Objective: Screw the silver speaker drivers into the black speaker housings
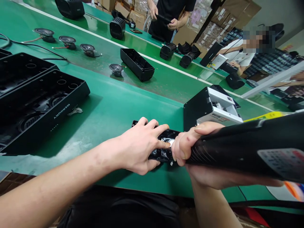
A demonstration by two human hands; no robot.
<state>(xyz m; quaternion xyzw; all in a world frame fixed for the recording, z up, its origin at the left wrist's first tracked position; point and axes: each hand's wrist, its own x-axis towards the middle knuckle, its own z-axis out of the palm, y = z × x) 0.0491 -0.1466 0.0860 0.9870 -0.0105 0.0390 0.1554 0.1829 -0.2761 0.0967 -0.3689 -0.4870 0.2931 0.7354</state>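
Note:
My left hand [142, 147] is spread across a black plastic speaker housing [174, 133] that lies on the green bench, gripping it between thumb and fingers. Its index finger reaches a shiny round part [167, 140] inside the housing. A thick black electric screwdriver [232, 147] is wrapped in my right hand [204, 174], tilted close to my view. The fingers of that hand sit near the tool's front end, right over the housing. The screwdriver's tip and the spot it meets are hidden behind them.
Larger black speaker boxes [45, 109] stand open at left. Loose speaker drivers [116, 68] and an open black case [137, 65] lie beyond. A black-and-silver screw feeder [198, 107] stands just past my right hand. Co-workers [172, 15] work across the line.

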